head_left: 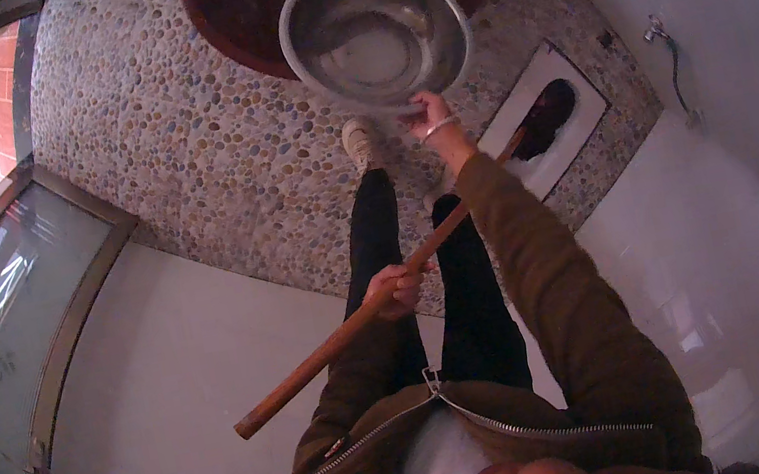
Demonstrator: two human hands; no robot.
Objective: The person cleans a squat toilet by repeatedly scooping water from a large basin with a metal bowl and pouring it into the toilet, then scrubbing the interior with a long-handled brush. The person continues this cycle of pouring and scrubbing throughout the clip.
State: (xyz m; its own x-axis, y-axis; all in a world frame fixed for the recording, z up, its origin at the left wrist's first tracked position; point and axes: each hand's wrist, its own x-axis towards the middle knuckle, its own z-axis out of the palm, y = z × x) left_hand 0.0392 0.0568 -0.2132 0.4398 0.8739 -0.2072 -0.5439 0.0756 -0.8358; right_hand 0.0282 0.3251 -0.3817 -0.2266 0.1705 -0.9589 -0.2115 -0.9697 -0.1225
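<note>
My right hand [431, 117], with a bracelet at the wrist, grips the near rim of a wide metal basin [392, 90]. The basin overlaps the edge of a large reddish-brown tub [238, 37]; whether it rests there or hangs clear, I cannot tell. A long wooden handle [324, 353] is held in my left hand [397, 291]. It slants from the lower left, passes beneath my right forearm and reaches the opening of a white squat toilet [520, 170]. Something dark fills that opening, and the far end of the handle is hard to make out.
Pebbled flooring [183, 157] surrounds my shoes [359, 145]. At the left stands a framed glass door [38, 244] beside a bright opening. White walls rise behind and to the right, with a tap [655, 28] and a thin hose [677, 70] on the right one.
</note>
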